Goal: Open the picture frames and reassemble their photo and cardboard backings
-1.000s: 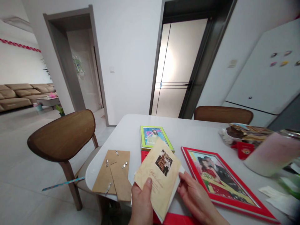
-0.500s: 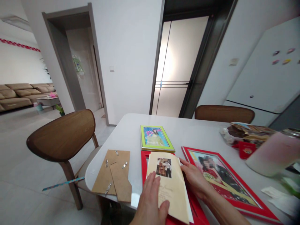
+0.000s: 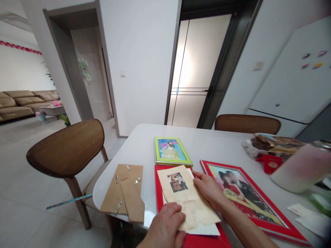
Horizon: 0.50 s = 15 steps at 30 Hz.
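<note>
Card (image 3: 193,205) lying over a red frame (image 3: 207,241) on the table (image 3: 212,144)

From my end of the head camera, I am watching both hands touching the card, which is lying askew in front of the wearer. A small photo (image 3: 177,182) is showing near its top, and a white sheet (image 3: 209,230) is peeking out from beneath. The red frame is lying under both, its rim showing at the left and below.

The left hand (image 3: 168,222) is resting with curled fingers at the card's lower left; I cannot tell whether it is pinching or only pressing. The right hand (image 3: 210,189) is coming in from the right, its fingertips meeting the upper right edge; whether they are gripping, I cannot tell either.

Just beyond the red frame, a green frame (image 3: 172,151) is lying face up. To the right, a red-rimmed portrait (image 3: 243,199) is also lying face up. On the left, a brown backing (image 3: 111,196) with metal clips is lying at the table's edge, a narrower brown piece (image 3: 134,206) resting over it. Farther right, a pink-and-white jar (image 3: 294,172) is sitting just beside a red packet (image 3: 272,163).
</note>
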Motion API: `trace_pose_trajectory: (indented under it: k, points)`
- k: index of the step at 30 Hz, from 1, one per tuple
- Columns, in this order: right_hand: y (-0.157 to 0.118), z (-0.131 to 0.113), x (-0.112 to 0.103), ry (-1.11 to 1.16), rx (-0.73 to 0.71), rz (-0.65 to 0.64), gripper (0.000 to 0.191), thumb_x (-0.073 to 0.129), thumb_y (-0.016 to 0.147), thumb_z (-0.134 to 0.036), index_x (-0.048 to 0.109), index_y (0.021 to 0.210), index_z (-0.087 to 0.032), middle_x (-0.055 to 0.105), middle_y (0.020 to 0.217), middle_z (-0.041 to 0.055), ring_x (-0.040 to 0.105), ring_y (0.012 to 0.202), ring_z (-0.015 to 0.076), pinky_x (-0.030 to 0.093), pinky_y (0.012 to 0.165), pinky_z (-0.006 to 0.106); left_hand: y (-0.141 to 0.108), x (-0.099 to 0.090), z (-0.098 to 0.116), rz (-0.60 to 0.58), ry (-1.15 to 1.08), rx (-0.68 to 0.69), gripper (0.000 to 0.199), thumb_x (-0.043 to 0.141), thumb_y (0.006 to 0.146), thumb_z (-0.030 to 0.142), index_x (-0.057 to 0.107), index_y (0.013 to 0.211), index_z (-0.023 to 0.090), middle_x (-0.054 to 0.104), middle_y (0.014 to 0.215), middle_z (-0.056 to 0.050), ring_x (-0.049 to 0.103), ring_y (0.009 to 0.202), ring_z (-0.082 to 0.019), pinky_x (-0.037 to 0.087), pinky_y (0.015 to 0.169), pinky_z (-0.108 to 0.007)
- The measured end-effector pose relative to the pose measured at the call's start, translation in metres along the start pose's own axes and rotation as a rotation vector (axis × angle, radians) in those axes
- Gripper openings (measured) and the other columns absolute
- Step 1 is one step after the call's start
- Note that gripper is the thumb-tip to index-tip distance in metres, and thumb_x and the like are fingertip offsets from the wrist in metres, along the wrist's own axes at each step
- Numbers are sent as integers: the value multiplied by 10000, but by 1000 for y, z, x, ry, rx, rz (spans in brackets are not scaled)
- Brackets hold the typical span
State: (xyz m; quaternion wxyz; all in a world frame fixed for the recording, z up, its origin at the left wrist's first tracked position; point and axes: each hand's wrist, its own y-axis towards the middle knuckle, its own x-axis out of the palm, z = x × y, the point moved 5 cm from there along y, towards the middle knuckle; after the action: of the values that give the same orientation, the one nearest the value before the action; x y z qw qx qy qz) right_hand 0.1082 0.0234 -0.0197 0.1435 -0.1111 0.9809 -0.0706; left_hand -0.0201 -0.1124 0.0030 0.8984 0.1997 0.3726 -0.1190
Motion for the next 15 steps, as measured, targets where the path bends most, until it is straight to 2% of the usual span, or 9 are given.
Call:
trace_pose_trajectory:
  k: [3, 6, 10, 13, 15]
  points:
    - [-2, -6, -1, -229, -139, 141, 452, 374, 677, -197, 527, 1099, -143, 679, 849, 54, 621, 707, 178, 467, 586, 251, -1, 0, -1, 19, -6, 27, 293, 521, 618, 37, 562, 903, 96, 550, 1039, -131, 471, 988, -214, 394, 868, -304]
    - [-11, -15, 5, -508, -323, 222, 421, 342, 739, -225, 511, 1108, -111, 618, 1012, 107, 575, 884, 196, 438, 755, 296, -3, -2, -3, 34, -5, 36, 293, 475, 609, -3, 557, 861, 120, 568, 943, -96, 489, 906, -185, 421, 802, -272]
    - [-18, -18, 19, -845, -535, 218, 374, 358, 765, -224, 526, 1071, -92, 505, 1162, 157, 425, 1097, 244, 318, 919, 395, -5, -2, -6, 50, 41, 0, 325, 436, 575, -30, 549, 823, 147, 570, 849, -66, 493, 829, -180, 438, 732, -266]
    - [-16, -7, 23, -933, -534, 155, 399, 350, 786, -249, 487, 1125, -89, 484, 1191, 154, 378, 1142, 252, 305, 930, 424, -5, 0, -7, 40, 74, 1, 339, 437, 556, -21, 556, 824, 150, 579, 827, -69, 500, 813, -191, 448, 711, -276]
    - [-19, -2, 22, -948, -536, 132, 415, 339, 798, -268, 470, 1144, -81, 482, 1194, 158, 383, 1140, 246, 312, 928, 420, -6, -1, -6, 53, 95, 17, 342, 441, 560, -6, 560, 840, 150, 589, 830, -70, 511, 811, -192, 433, 776, -319]
